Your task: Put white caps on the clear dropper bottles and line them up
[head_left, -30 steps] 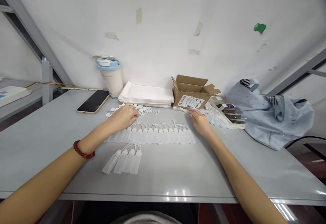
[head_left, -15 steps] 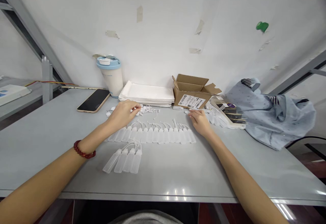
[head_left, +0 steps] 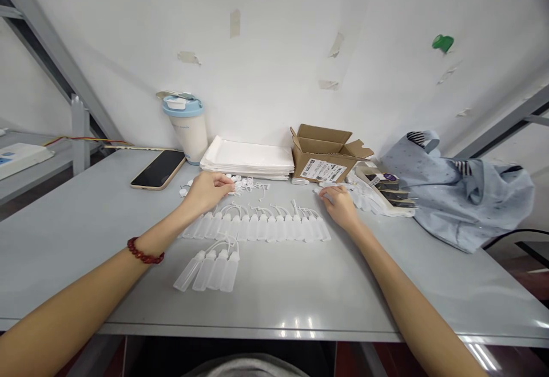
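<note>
My left hand [head_left: 209, 191] has its thumb and fingers pressed together at the pile of small white caps [head_left: 246, 182]; what they pinch, if anything, is hidden. Farther right, my right hand [head_left: 338, 204] is closed, fingers curled, beside a heap of translucent plastic bottles [head_left: 362, 198]. A pale bit shows at its fingertips, too small to name. Between and below the hands lies a row of small translucent squeeze bottles [head_left: 270, 228] with strapped caps at their tops. Nearer the front, several more bottles [head_left: 219, 271] lie side by side, their thin straps curving above them.
Along the wall stand a cup with a blue lid [head_left: 185, 128], a stack of white sheets [head_left: 249, 159] and an open cardboard box [head_left: 323, 157]. A phone [head_left: 158, 169] lies at the left. Blue cloth [head_left: 458, 199] and a packaged item [head_left: 388, 191] are at the right.
My left hand has shifted slightly, its fingers drawn closer together at the caps. My right hand's fingers have curled in a little more. The bottles have not moved.
</note>
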Motion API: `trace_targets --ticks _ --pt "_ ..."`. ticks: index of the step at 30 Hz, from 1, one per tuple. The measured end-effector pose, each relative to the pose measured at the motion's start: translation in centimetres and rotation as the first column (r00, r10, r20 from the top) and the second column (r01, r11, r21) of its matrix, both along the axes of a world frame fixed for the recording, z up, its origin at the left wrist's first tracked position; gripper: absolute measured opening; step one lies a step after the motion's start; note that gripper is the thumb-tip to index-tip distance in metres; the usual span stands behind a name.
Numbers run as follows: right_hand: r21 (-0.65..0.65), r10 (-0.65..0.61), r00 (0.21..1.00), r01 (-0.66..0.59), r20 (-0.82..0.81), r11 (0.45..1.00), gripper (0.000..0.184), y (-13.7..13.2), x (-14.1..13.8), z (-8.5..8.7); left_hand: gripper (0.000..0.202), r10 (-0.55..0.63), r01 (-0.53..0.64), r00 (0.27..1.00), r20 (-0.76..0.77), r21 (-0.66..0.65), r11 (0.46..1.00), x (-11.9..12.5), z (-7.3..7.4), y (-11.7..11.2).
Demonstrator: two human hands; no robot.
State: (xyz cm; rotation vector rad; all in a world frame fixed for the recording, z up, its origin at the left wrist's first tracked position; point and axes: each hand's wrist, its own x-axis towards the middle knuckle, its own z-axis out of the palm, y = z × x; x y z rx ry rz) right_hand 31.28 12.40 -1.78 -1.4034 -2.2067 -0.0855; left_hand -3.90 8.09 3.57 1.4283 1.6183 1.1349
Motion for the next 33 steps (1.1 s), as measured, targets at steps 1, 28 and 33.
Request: trace_targets --ticks 1,28,33 --pt "-0.002 -0.006 1.000 0.006 -0.003 1.000 0.019 0.0 0.0 0.0 0.014 -0.016 0.016 1.000 0.015 -0.008 1.000 0.0 -0.1 0.0" --pt "0.050 0.129 0.867 -0.120 -0.482 0.992 0.020 -7.9 -7.0 4.8 0.015 -0.198 0.180 0.979 0.058 0.225 0.958 2.9 2.2 -3.5" --pt "-0.056 0.306 0.858 -0.359 -0.413 0.932 0.022 -10.5 -9.7 4.1 0.006 -0.312 0.375 0.926 -0.212 0.430 0.821 4.1 2.3 -5.1"
